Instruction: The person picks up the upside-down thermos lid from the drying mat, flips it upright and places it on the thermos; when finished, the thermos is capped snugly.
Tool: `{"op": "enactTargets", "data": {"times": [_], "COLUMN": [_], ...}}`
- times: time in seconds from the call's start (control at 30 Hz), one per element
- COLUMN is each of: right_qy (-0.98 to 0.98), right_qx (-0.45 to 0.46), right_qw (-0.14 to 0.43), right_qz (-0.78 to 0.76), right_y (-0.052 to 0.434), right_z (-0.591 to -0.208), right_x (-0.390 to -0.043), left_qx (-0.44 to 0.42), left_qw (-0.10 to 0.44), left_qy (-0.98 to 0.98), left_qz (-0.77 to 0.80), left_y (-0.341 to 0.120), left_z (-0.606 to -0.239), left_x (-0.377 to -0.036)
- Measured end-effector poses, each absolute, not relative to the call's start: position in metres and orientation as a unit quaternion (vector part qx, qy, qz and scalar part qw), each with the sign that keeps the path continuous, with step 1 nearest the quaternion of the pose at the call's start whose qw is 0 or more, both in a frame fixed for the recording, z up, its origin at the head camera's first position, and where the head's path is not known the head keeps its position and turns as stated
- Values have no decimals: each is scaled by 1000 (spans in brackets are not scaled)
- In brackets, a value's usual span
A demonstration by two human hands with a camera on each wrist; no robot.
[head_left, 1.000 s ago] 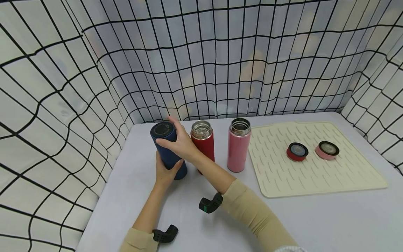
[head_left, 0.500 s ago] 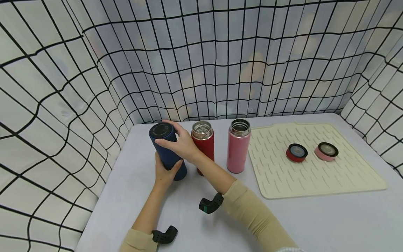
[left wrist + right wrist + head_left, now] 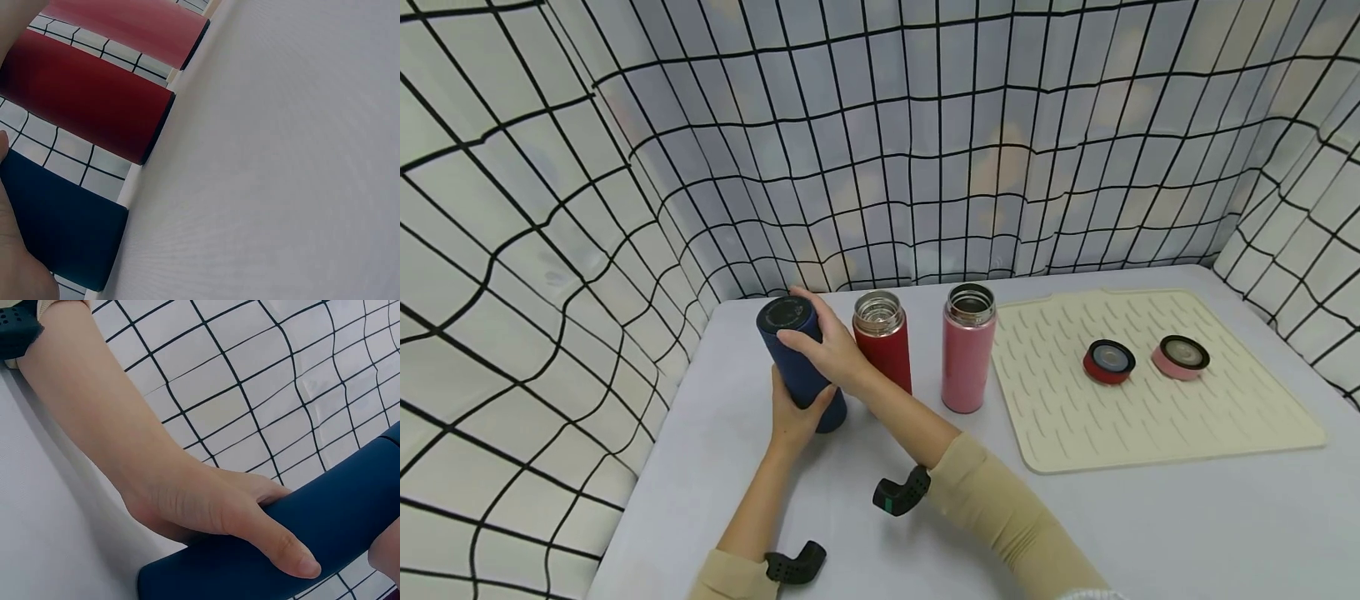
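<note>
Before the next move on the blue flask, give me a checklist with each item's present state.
1. Left hand grips the blue flask low on its body: ok.
2. Right hand wraps its top: ok.
3. Blue flask lid on: ok.
4. Flask upright: not ok, tilted.
5. Red flask and pink flask apart from the hands: cannot tell for red, ok for pink.
6. Mat has free space beside the two lids: ok.

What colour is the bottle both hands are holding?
Dark navy blue. The bottle shows best in the head view, gripped by the left hand and right hand.
</note>
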State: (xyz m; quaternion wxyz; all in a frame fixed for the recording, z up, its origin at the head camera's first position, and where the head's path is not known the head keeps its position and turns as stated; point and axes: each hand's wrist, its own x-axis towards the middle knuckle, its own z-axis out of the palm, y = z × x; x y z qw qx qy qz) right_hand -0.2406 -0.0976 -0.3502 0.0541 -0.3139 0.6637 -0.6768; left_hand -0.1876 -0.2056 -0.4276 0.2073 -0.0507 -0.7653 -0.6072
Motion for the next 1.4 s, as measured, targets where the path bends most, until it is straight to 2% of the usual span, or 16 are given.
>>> {"op": "enactTargets", "data": {"times": [0.23,0.47,0.53,0.83,1.2,1.4], "right_qy": [674,663,670,655,649,659], "right_qx": [-321,-324,-319,-330,-339,-313], "right_qw": [23,12,6,45,45,24], "right_qz": [-665,-675,-670,-678,-679,-684], "right_y": [-95,-99,-100,-96,-88,-98], "right_z": [-351,-353,-353,-351,-332,-348], "right_x": [-242,-242,-240,-239,-228,-239], "left_qx": [-39,-56,-57,-58,-78,-95], "left_qw": [214,221,217,210,229,235], "left_qy": [-765,-751,-751,-758,-753,-752], "left_qz": [-606,-619,-621,-615,-612,-609], "left_y": [-205,-211,-208,-204,-205,-205], "left_z": [-428,-445,-437,-428,-430,-430], "left_x": [-187,-197,-192,-187,-189,-190]}}
